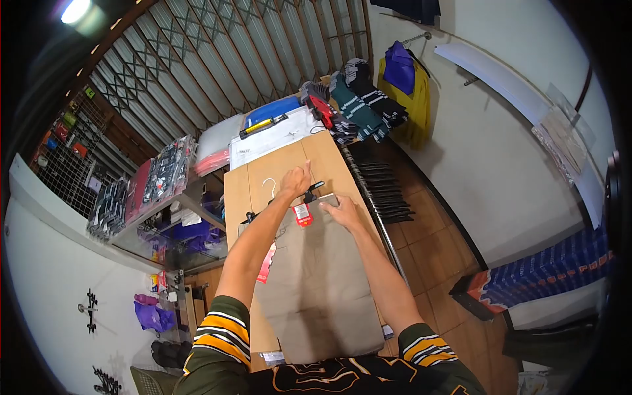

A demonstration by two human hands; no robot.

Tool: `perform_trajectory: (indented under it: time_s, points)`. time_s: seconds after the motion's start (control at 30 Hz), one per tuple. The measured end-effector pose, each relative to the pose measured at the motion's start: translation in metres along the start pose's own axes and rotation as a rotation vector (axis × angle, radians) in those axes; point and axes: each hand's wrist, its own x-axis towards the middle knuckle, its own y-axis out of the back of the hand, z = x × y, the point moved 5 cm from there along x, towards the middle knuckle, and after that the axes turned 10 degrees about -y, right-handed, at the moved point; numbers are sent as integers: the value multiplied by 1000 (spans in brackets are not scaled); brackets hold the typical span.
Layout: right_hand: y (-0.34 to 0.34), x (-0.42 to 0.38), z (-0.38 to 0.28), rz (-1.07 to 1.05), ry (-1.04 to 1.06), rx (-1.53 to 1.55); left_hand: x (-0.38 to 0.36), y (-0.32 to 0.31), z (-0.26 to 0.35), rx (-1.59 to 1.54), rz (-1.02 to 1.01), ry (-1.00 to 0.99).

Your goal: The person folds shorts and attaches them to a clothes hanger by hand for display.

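Taupe folded trousers [322, 283] lie lengthwise on the wooden table, with a red-and-white tag [302, 215] at the waist and a pink-red label [266, 264] along the left side. My right hand [341, 214] grips the waist edge at its right corner, thumb on top. Just beyond the waistband is my left hand [296, 180], its fingers curled closed; what they hold, if anything, is hidden. A clip hanger lies under my left forearm: its white hook [268, 187] shows to the left, and a black clip [311, 194] sits between my hands at the waistband.
The wooden table [260, 164] has white packets [276, 138] and a blue pack [271, 112] at its far end. Folded striped garments [359, 105] are piled at the far right. A metal rail with black hangers [385, 191] runs along the right; a glass case [178, 217] stands left.
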Motion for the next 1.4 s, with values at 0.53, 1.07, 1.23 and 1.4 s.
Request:
perform_trajectory:
  time_s: [0.53,1.07,1.23,1.4]
  points:
    - [3,-4,-16,-12,42,-43,-14,-1,5,-112,148,-34]
    - [16,-3,-18,-55,2,-96,-157,15,-41,-96,540,151]
    - [23,-9,-26,-68,68,51,-213,25,-142,-76,528,525]
    - [26,-17,-32,-141,45,134,-223,39,-192,-515,615,308]
